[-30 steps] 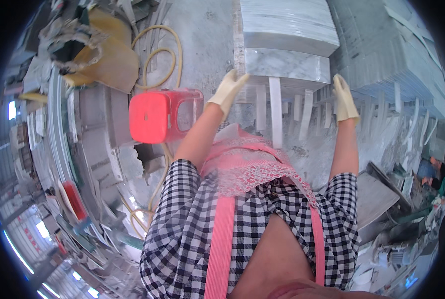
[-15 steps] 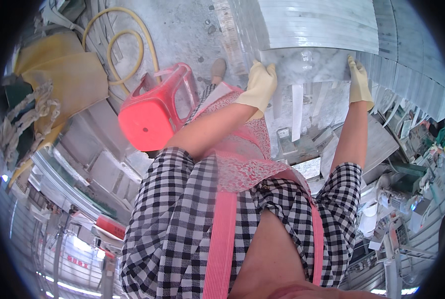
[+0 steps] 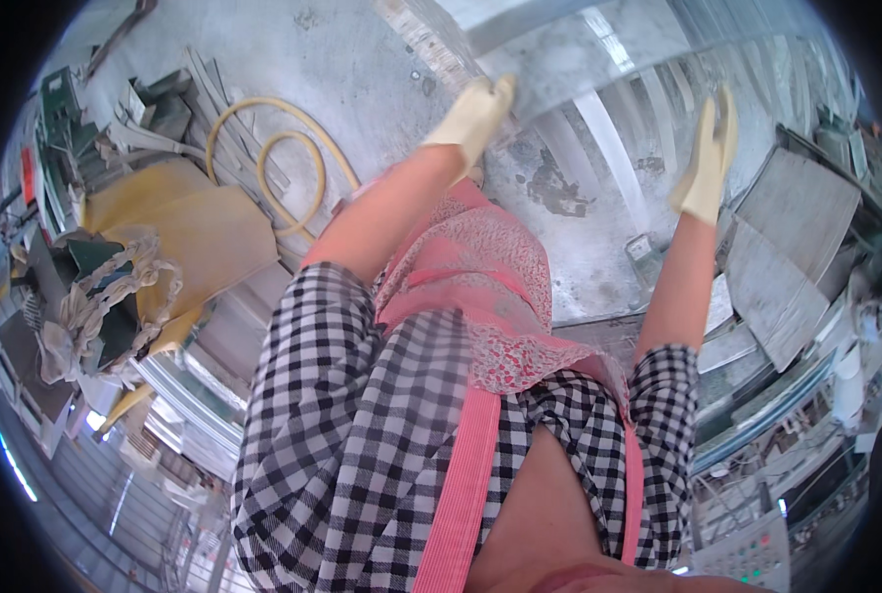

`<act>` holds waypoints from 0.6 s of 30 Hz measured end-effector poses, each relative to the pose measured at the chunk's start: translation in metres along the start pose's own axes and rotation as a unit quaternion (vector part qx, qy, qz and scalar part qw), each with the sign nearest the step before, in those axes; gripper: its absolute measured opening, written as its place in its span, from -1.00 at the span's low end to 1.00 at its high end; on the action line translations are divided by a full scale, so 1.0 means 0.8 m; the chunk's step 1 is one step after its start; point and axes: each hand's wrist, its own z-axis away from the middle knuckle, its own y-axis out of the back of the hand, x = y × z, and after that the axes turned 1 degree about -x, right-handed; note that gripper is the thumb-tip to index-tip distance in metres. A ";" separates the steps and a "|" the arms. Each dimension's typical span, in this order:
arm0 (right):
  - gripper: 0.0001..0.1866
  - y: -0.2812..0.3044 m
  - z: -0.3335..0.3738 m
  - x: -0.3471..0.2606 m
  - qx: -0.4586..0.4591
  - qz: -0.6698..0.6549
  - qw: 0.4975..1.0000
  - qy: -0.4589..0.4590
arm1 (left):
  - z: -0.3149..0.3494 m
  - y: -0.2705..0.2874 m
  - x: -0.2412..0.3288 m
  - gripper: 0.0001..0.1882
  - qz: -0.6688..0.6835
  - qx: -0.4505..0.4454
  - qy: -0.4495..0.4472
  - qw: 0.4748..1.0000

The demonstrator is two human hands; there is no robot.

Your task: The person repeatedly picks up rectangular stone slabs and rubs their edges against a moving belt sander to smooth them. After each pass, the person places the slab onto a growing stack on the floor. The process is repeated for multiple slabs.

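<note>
My left hand [image 3: 475, 121], in a cream rubber glove, is beside the near left corner of a pale marbled slab [image 3: 564, 71]. Its thumb and fingers stand a little apart, with nothing visible between them; whether the tips touch the slab I cannot tell. In a matching glove, my right hand [image 3: 713, 153] is on the near side of the slab's long edge, apart from it. Those fingers stretch forward with a gap between them. The far part of the slab runs out of the picture at the top and is blurred.
Pale strips [image 3: 604, 148] lie on the grey floor [image 3: 559, 262] past my apron. At left are a coiled yellow hose [image 3: 263, 102], a yellowish sheet [image 3: 204, 222] and crumpled wrapping [image 3: 75, 326]. Flat grey boards [image 3: 782, 252] lie at right.
My view has turned, and floor items appear farther right. The slab and my hands sit higher; my right hand is now apart from the slab. The red stool has nearly vanished behind my arm.
</note>
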 end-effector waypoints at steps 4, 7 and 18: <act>-0.47 0.113 0.224 0.054 -0.041 0.144 0.975 -0.164 | 0.020 0.047 -0.077 -0.24 -0.036 -0.071 -0.122 0.989; -0.28 0.175 0.430 0.132 0.091 -0.115 0.816 -0.559 | 0.009 0.073 -0.180 -0.38 -0.150 0.021 -0.081 0.985; -0.54 0.014 1.050 0.136 0.099 -0.068 0.656 -0.746 | -0.070 0.180 -0.298 -0.60 -0.646 -0.023 -0.064 0.760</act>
